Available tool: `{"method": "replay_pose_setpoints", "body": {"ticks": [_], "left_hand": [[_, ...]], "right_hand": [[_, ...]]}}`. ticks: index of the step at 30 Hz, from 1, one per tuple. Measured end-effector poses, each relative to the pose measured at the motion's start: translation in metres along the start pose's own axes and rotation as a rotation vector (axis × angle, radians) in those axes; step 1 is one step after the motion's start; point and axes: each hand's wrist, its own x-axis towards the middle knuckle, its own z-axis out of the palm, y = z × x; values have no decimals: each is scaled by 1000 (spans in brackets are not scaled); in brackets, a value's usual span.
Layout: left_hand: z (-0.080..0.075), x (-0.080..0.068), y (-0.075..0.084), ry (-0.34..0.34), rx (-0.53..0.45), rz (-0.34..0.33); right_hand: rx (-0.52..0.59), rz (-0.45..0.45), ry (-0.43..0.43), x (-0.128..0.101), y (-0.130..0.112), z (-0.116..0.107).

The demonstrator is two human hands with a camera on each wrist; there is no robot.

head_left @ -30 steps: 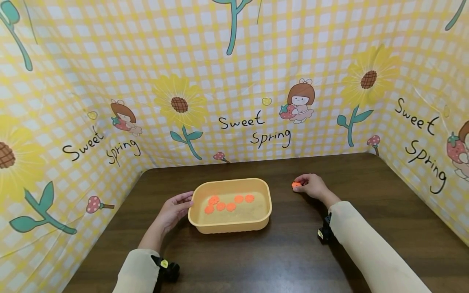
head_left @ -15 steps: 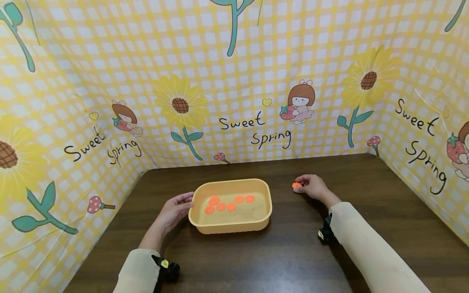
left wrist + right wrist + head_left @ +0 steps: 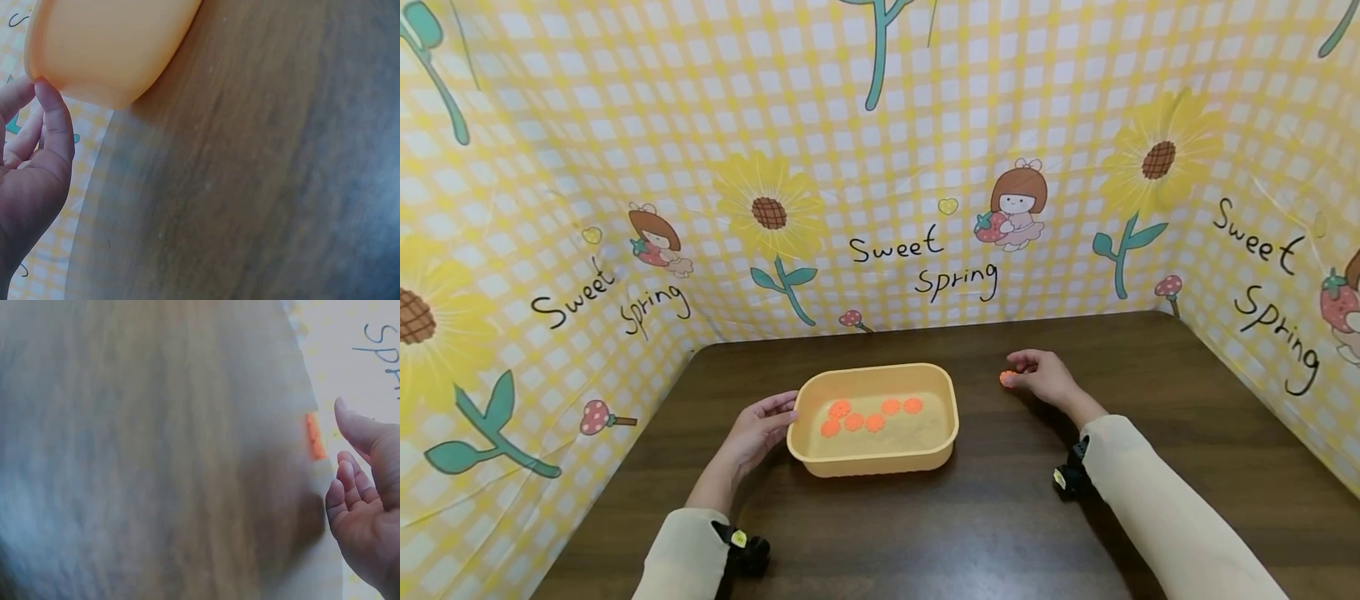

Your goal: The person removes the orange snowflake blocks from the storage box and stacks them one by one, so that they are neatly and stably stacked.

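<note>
My left hand (image 3: 758,432) pinches the left rim of a pale yellow plastic tub (image 3: 880,463) between thumb and finger; the left wrist view shows the thumb (image 3: 55,122) right at the rim. Several flat orange flower-shaped pieces (image 3: 875,423) lie in the tub, two of them overlapping at its left. To the right of the tub, another orange flower-shaped piece (image 3: 1007,379) is on the table, partly covered by my right hand (image 3: 1043,379) in the head view. Seen from the right wrist, that hand's fingers are parted, and the orange piece (image 3: 315,436) lies apart from the thumb.
The dark wooden table (image 3: 910,533) carries the tub. A yellow checked cloth (image 3: 820,125) with printed sunflowers and lettering hangs around its back and sides. Each wrist bears a small black camera (image 3: 748,552) below a cream sleeve.
My right hand has let go of the orange flower-shaped piece; its fingers have spread and moved slightly up and right. The left hand and the tub have stayed in place.
</note>
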Motion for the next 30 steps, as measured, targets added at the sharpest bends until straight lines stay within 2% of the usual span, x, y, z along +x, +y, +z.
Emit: {"method": "replay_pose_setpoints", "body": {"ticks": [8,20,30], "left_hand": [[0,-1,1,-5,14,12],[-1,-1,-1,0,-6,8],[-2,1,-1,-7,-8,7]], "right_hand": [[-24,-35,26,0,-23,3],[104,-66,-12,-8,-65,17],[147,-150,-57,-9,-100,34]]}}
